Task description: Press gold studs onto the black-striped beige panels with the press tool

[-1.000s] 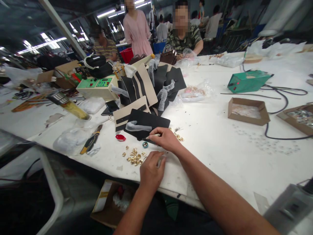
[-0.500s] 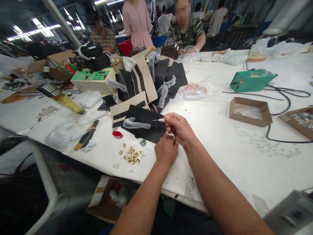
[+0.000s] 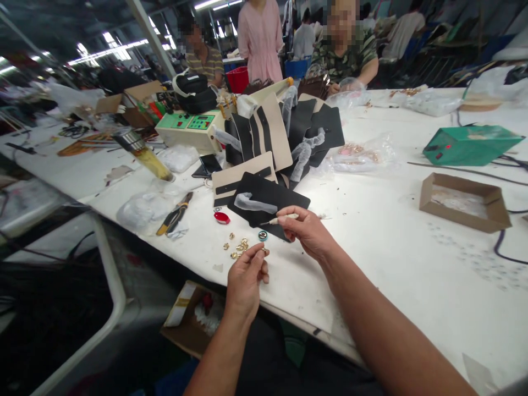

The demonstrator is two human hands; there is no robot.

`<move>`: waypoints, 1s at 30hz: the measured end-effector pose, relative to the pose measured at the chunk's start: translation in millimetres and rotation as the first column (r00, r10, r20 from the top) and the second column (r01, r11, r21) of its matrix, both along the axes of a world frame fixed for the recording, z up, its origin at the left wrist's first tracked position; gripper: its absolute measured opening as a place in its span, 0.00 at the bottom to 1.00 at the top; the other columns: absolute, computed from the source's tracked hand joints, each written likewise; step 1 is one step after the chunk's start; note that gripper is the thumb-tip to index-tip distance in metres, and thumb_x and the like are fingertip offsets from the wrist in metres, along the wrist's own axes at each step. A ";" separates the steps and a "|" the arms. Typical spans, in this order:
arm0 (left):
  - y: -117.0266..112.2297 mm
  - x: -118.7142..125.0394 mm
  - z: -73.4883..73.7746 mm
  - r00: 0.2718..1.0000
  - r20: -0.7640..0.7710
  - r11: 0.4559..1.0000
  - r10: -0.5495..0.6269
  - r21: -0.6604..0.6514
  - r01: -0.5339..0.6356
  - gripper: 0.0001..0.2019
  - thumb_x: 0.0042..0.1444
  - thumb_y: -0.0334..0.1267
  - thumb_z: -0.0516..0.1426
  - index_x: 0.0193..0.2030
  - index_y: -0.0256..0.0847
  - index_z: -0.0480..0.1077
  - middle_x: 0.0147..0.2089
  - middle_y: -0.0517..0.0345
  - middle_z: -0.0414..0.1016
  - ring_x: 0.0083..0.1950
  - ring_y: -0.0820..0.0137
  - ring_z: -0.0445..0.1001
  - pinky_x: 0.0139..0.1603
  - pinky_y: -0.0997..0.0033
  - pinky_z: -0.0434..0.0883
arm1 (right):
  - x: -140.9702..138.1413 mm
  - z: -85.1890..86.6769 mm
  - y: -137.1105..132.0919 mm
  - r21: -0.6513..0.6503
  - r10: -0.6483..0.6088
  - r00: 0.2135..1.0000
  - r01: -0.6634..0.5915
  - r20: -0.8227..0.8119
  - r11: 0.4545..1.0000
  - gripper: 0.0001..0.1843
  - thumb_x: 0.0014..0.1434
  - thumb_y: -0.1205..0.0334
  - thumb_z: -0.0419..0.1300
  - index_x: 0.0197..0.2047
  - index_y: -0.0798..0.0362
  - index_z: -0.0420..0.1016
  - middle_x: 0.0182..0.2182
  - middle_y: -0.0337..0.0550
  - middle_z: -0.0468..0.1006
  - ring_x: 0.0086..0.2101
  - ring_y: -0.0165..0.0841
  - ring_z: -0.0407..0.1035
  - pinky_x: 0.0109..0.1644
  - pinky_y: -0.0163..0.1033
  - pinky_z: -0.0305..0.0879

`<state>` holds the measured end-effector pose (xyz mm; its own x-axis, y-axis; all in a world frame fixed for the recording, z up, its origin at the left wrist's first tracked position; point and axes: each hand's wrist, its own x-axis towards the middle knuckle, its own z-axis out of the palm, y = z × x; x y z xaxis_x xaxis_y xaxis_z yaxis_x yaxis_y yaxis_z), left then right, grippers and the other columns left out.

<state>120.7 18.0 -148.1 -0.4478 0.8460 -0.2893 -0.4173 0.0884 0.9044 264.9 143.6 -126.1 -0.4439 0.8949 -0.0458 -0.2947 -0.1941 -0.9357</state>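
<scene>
**Right hand [image 3: 307, 232] pinches pointed tool [image 3: 284, 218], left hand [image 3: 246, 286] pinches small gold fitting [image 3: 263, 250]**

Both hands are up off the bench [image 3: 371, 264], just in front of the black panel [image 3: 284, 201]. Right grip is closed on the cream handle between thumb and fingers, with the metal tip aimed left, just over the panel's near edge. Left grip is a tight pinch. The small gold fitting looks held at the thumb and fingertips, but it is tiny and partly hidden, so its exact hold is hard to read.

Loose gold fittings [image 3: 238, 247] lie just beside the panel's near corner, with a teal ring [image 3: 263, 235] touching its edge and a red oval piece [image 3: 221, 218] just beyond. Pliers [image 3: 175, 220] lie well left of the panel.

Risk: a pinch this small could slip, and the fitting could drop among the loose ones or roll away. The sharp tip could scratch the panel or prick the left fingers if the hands close up carelessly.

Versus the earlier frame: the hands were nearly together over the panel's edge. Now the left hand has moved away toward the loose fittings, leaving a gap between the hands.
</scene>
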 end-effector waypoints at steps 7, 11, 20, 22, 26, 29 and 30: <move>-6.8 -13.1 -1.8 0.988 0.141 0.996 0.059 0.054 -0.067 0.26 0.42 0.44 0.77 0.46 0.38 0.78 0.42 0.55 0.82 0.27 0.79 0.70 0.23 0.79 0.68 | -12.7 -0.5 -17.8 0.161 0.067 0.984 -0.094 0.167 0.983 0.19 0.61 0.44 0.70 0.40 0.52 0.81 0.21 0.34 0.74 0.23 0.28 0.65 0.28 0.34 0.60; -6.7 -12.7 -4.0 0.988 0.142 0.996 0.054 0.067 -0.064 0.24 0.44 0.43 0.77 0.45 0.37 0.77 0.42 0.56 0.81 0.28 0.79 0.71 0.25 0.78 0.69 | -13.8 0.4 -20.9 0.221 0.050 0.974 -0.100 0.220 0.970 0.18 0.64 0.44 0.68 0.39 0.52 0.80 0.21 0.35 0.74 0.23 0.29 0.65 0.29 0.35 0.59; -5.0 -11.9 -6.9 0.989 0.139 0.996 0.050 0.067 -0.060 0.22 0.45 0.42 0.75 0.45 0.38 0.77 0.42 0.55 0.82 0.28 0.79 0.71 0.27 0.77 0.69 | -14.0 2.0 -20.2 0.226 0.028 0.957 -0.096 0.288 0.969 0.16 0.63 0.47 0.69 0.37 0.52 0.79 0.21 0.35 0.75 0.22 0.29 0.66 0.27 0.35 0.59; -4.7 -11.4 -7.0 0.990 0.135 0.996 0.052 0.069 -0.061 0.22 0.45 0.43 0.75 0.45 0.38 0.77 0.42 0.55 0.82 0.28 0.79 0.71 0.27 0.77 0.68 | -13.9 2.0 -19.9 0.232 0.023 0.955 -0.095 0.297 0.968 0.15 0.63 0.47 0.68 0.37 0.51 0.79 0.21 0.35 0.75 0.22 0.29 0.66 0.27 0.35 0.59; -4.5 -10.4 -6.3 0.989 0.133 0.995 0.057 0.070 -0.067 0.23 0.44 0.43 0.76 0.45 0.38 0.77 0.41 0.55 0.82 0.28 0.79 0.71 0.26 0.77 0.68 | -14.0 1.3 -19.7 0.241 0.014 0.951 -0.093 0.310 0.966 0.14 0.63 0.48 0.68 0.37 0.51 0.79 0.21 0.35 0.75 0.22 0.29 0.67 0.27 0.35 0.60; -4.5 -9.7 -5.5 0.989 0.135 0.995 0.063 0.071 -0.073 0.23 0.43 0.43 0.76 0.45 0.37 0.78 0.40 0.57 0.81 0.28 0.79 0.71 0.26 0.77 0.68 | -14.8 0.7 -20.1 0.244 0.018 0.948 -0.101 0.318 0.964 0.14 0.63 0.49 0.68 0.37 0.51 0.79 0.21 0.35 0.75 0.22 0.29 0.67 0.27 0.34 0.61; -4.5 -9.5 -5.2 0.989 0.133 0.995 0.064 0.071 -0.074 0.23 0.44 0.43 0.76 0.45 0.37 0.78 0.40 0.57 0.81 0.28 0.79 0.71 0.26 0.78 0.68 | -15.1 0.6 -20.3 0.246 0.019 0.947 -0.103 0.322 0.964 0.13 0.63 0.49 0.68 0.37 0.51 0.79 0.21 0.35 0.75 0.22 0.29 0.67 0.28 0.34 0.61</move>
